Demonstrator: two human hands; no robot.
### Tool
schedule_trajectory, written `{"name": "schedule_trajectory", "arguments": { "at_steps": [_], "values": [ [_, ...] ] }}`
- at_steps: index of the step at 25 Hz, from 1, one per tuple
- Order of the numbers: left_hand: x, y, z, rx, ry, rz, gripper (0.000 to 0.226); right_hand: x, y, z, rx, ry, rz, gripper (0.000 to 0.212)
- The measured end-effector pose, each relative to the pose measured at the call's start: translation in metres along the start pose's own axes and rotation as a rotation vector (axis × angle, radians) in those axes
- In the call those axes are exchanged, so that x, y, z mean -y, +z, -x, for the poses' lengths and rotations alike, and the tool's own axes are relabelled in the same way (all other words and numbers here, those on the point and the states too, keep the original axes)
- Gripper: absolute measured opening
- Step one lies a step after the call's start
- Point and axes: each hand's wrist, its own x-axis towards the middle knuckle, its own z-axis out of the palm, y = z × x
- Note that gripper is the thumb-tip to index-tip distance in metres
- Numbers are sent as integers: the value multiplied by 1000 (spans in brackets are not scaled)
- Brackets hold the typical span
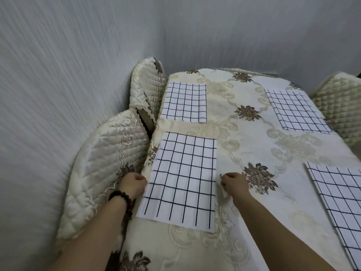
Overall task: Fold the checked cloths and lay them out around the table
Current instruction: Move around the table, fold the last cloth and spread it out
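Note:
A folded white cloth with a black check (183,180) lies flat at the table's near left edge. My left hand (133,183), with a bead bracelet on the wrist, has curled fingers against this cloth's left edge; whether it pinches the cloth is hidden. My right hand (232,183) is curled into a loose fist just right of the cloth's right edge, a small gap apart, and holds nothing. Three more folded checked cloths lie flat: one at the far left (185,102), one at the far right (297,111), one at the near right (340,204).
The table wears a cream tablecloth with brown flowers (252,153). Chairs with quilted cream covers stand close on the left, one near (101,169) and one farther (145,89); another stands at the right (340,106). A grey wall runs behind and to the left.

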Motion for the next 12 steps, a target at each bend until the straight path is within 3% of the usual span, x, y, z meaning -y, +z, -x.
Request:
{"name": "schedule_trajectory", "arguments": {
  "at_steps": [3,7,12],
  "values": [
    [5,0,13,-19,6,-107,19,-10,7,16,27,50,2,29],
    [6,6,27,37,-4,-239,16,-10,17,35,71,118,94,22],
    [11,8,33,10,-46,-210,19,-8,21,42,55,25,157,10]
  ]
}}
